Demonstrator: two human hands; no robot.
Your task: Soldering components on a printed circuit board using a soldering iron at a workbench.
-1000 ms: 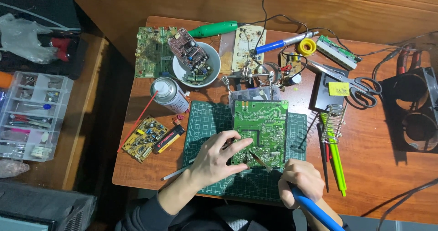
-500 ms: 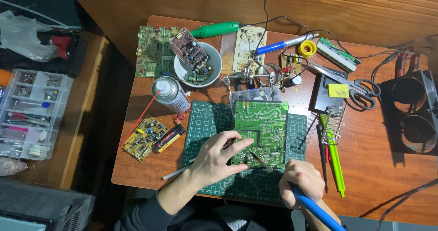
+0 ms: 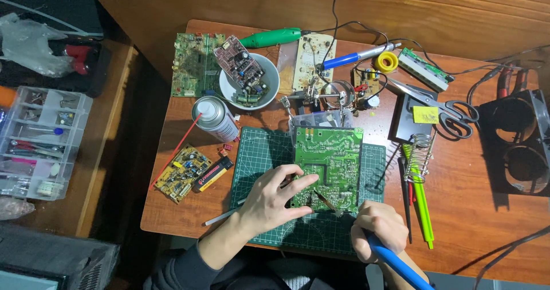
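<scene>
The green circuit board [image 3: 329, 167] lies on the green cutting mat [image 3: 258, 164] at the desk's near edge. Your left hand [image 3: 272, 201] presses its spread fingers on the board's left side; your right hand [image 3: 378, 230] is closed around a blue-handled soldering iron [image 3: 395, 261], tip on the board's lower edge. Just beyond stand a spray can [image 3: 215, 118] and a helping-hands clamp [image 3: 321, 98]; a coiled iron stand [image 3: 419, 155] sits right.

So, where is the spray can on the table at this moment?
In the head view, the spray can lies at the left part of the wooden table, just below the white bowl and beside the upper-left corner of the green cutting mat.
</scene>
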